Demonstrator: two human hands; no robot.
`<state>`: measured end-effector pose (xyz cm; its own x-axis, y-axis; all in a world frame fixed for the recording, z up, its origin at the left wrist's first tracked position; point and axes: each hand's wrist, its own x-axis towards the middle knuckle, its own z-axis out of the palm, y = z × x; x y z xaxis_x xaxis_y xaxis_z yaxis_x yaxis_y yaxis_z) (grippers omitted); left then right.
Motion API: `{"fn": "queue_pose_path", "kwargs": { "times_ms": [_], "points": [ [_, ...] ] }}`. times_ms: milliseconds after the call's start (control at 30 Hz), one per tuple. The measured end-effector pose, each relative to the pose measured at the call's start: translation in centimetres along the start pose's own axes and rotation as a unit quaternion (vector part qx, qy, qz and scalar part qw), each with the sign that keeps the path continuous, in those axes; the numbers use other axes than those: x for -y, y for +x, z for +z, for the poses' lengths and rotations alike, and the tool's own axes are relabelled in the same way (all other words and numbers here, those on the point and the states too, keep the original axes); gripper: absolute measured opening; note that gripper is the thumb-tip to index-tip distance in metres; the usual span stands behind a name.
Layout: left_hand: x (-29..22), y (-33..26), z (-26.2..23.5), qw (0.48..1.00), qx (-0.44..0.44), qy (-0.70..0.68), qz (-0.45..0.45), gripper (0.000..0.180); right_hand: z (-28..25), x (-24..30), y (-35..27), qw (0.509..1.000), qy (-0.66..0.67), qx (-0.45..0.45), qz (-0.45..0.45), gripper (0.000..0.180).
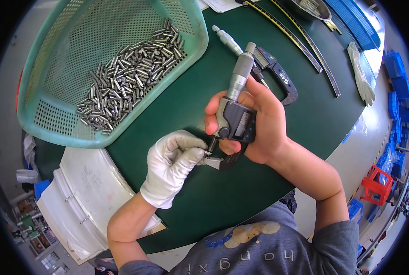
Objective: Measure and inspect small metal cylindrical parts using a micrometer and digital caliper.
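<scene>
Digital outside micrometer [238, 120] fills the curled bare right hand [269, 120]; left of that grip, the gloved left hand [169, 166], fingertips closed, pinches a small metal pin [207, 154]

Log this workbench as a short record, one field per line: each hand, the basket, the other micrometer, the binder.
Right hand: bare, gripping a digital micrometer
Left hand: white-gloved, pinching a small metal pin at the micrometer's measuring gap
Plastic basket: green, perforated, holding many loose cylindrical metal pins
Other micrometer: digital, lying beyond the right hand
Ring binder: open, at lower left
</scene>
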<state>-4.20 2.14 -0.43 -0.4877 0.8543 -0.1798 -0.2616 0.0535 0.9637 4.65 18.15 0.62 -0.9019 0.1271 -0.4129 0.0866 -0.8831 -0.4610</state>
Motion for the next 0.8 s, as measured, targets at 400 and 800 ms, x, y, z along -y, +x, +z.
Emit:
{"fn": "queue_pose_path", "kwargs": {
  "times_ms": [400, 800],
  "points": [
    [-0.57, 0.15, -0.14, 0.999, 0.035, 0.033, -0.001, 0.013, 0.06, 0.21, -0.11, 0.998, -0.065, -0.002, -0.021, 0.068],
    [-0.47, 0.06, -0.22, 1.000, 0.030, 0.002, -0.004, 0.013, 0.06, 0.06, -0.01, 0.999, -0.045, -0.001, -0.007, 0.070]
  ]
}}
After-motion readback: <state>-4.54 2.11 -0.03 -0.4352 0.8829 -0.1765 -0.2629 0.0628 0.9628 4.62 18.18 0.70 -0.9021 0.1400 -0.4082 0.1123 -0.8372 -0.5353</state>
